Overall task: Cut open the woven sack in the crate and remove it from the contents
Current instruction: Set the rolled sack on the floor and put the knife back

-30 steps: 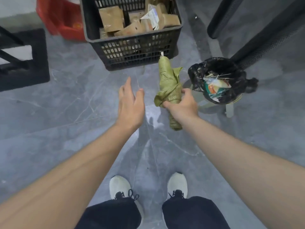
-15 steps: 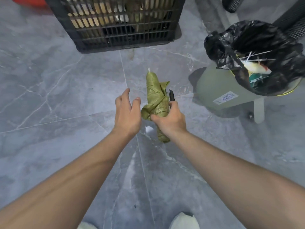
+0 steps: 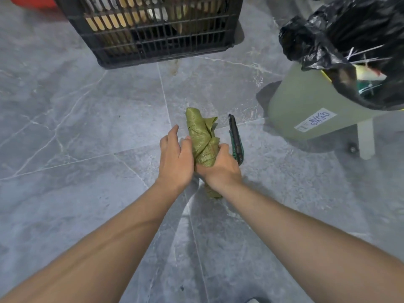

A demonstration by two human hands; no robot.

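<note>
You are standing on a glossy grey marble-look tiled floor [image 3: 65,132] with white veins and thin grout lines. Take the pale green plastic bin [image 3: 306,106] as your landmark. A crumpled black plastic liner [image 3: 349,29] is draped over the bin's rim, and a white label with blue handwriting [image 3: 316,119] is stuck on its side. Just right of the bin stands a white upright leg [image 3: 365,141], with a small dark round piece [image 3: 352,149] beside its foot. Far left of the bin, part of a red object [image 3: 32,0] shows. The bin's soft shadow falls leftward.
</note>
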